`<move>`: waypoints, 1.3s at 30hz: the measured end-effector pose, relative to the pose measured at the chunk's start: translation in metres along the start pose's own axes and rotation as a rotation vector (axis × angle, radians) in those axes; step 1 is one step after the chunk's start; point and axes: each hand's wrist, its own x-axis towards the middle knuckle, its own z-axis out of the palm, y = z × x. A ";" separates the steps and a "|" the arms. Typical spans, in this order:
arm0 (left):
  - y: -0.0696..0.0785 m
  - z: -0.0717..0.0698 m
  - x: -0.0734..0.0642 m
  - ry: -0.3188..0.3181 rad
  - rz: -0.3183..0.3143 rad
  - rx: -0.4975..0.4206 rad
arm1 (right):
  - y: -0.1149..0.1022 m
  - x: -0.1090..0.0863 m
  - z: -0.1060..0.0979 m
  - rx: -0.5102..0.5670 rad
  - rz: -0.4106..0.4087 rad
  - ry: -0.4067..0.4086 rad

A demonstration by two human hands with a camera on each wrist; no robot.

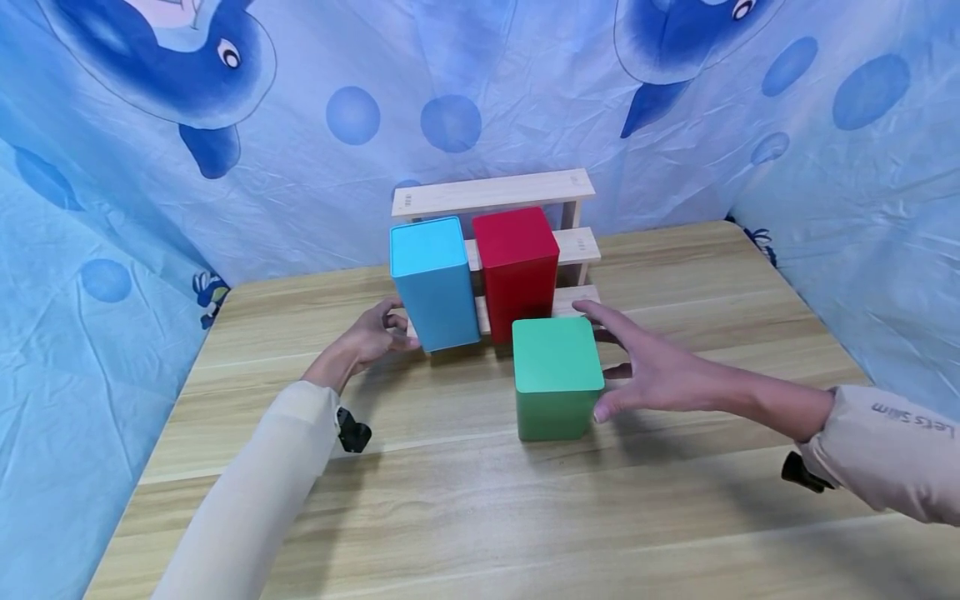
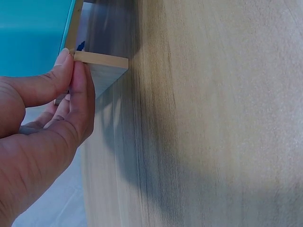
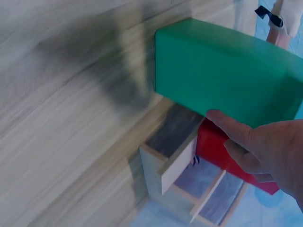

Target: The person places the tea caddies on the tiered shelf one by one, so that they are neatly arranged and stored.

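A pale wooden stepped rack point(image 1: 493, 192) stands at the back of the table. My left hand point(image 1: 377, 332) is at its lower left, and in the left wrist view thumb and fingertips pinch the end of a wooden slat point(image 2: 102, 59). A blue box point(image 1: 435, 292) is right beside that hand, overlapping the rack's left part. To its right, a red box point(image 1: 517, 275) overlaps the rack's middle. Nearer me, a green box point(image 1: 557, 358) stands upright on the table. My right hand point(image 1: 652, 362) is at its right side, fingers spread, with one fingertip at its edge in the right wrist view.
The wood-grain table point(image 1: 450, 525) extends in front of the boxes. A blue curtain point(image 1: 517, 100) with cartoon dolphins hangs behind and along both sides of the table. Black straps with small dark pieces point(image 1: 352, 431) are on both wrists.
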 end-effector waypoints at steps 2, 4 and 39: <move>0.000 0.000 0.000 -0.006 0.000 -0.003 | 0.001 0.002 0.004 -0.006 0.011 0.007; -0.001 0.001 0.001 -0.010 -0.001 -0.002 | 0.001 0.003 0.007 -0.024 0.025 0.021; -0.003 -0.001 0.000 -0.002 0.013 -0.007 | -0.001 0.011 0.017 -0.055 0.065 0.112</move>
